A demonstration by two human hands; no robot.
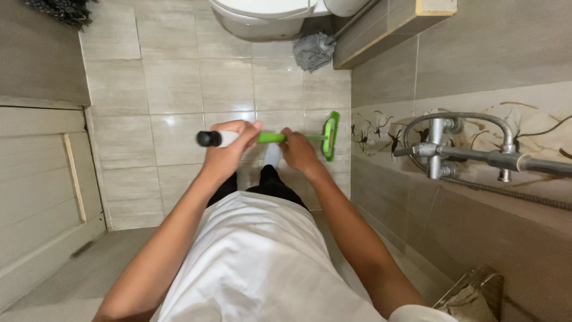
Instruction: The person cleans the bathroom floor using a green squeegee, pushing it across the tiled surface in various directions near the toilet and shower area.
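Indoors, green brush point(329, 135) against tiled wall point(476, 65).

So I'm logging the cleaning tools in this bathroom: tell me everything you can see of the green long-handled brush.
The brush looks like plastic: a white handle with a black end cap, a bright green section, then a thinner green shaft ending in a flat green head seen edge-on. It is held about level across the view, above the beige floor tiles, its head close to the wall by the metal tap fittings. The left hand grips the white part, the right hand the green part. Bristles cannot be made out.
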